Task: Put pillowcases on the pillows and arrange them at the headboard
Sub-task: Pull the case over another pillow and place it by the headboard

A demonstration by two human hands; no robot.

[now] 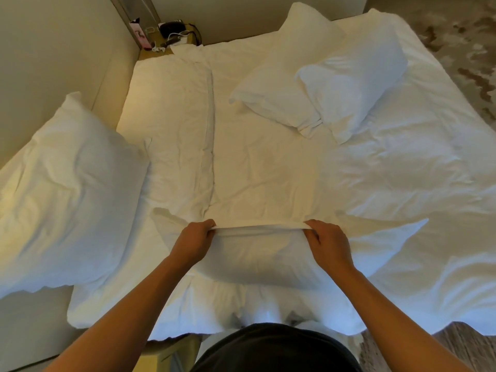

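A flat white pillowcase (263,170) lies spread on the bed in front of me, its open end toward me. My left hand (194,241) and my right hand (328,244) each grip the upper hem of that opening and hold it stretched apart. A white pillow (255,261) sits just under the hem, its far end at the opening. A second flat pillowcase (174,124) lies to the left of the first. Further off, two cased pillows (284,76) (357,84) overlap at the upper right. Another plump pillow (67,189) rests at the left by the headboard.
The beige padded headboard (53,55) runs along the left. A nightstand (171,36) with a black device, cables and a small box stands in the far corner. The rumpled white duvet (416,197) covers the bed's right side. Patterned carpet (461,44) lies beyond the right edge.
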